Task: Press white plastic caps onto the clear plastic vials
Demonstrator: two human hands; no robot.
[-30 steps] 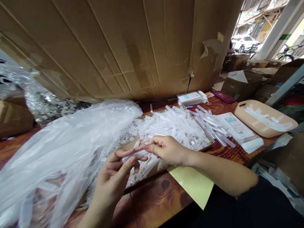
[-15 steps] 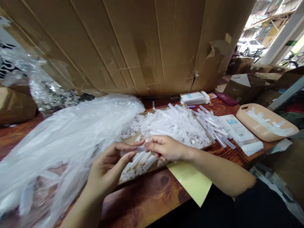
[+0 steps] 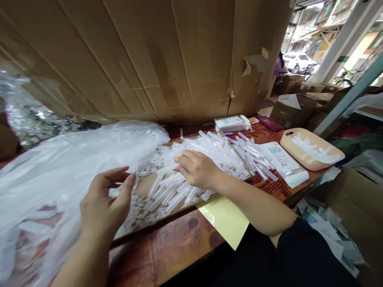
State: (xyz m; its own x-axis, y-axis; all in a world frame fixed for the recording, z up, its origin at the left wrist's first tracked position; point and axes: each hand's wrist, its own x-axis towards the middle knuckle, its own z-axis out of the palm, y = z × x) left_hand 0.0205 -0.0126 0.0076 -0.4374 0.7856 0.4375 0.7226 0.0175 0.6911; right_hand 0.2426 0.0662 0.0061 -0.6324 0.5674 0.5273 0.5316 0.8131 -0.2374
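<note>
My right hand (image 3: 196, 169) is closed over the shallow cardboard tray (image 3: 146, 184), its fingertips pinching the end of a translucent plastic tube (image 3: 165, 169). Below that hand lies a bunch of similar clear tubes (image 3: 167, 194), with more heaped behind it. Small white plastic pieces (image 3: 140, 209) fill the tray's near left part. My left hand (image 3: 106, 199) hovers over the tray's left end, fingers curved and thumb apart, nothing visible between them. A large clear plastic bag (image 3: 74, 151) lies just beyond and beside it.
Loose tubes (image 3: 254, 153) lie right of the tray, beside a printed packet stack (image 3: 283, 161) and a beige basin (image 3: 302, 159) holding white pieces. A yellow sheet (image 3: 226, 219) sticks out at the table's front edge. A big cardboard box (image 3: 149, 59) stands behind.
My hands have moved apart. The left has drawn back leftward and opened; the right is over the tubes in the tray with a tube in its fingers. The view has swung right.
</note>
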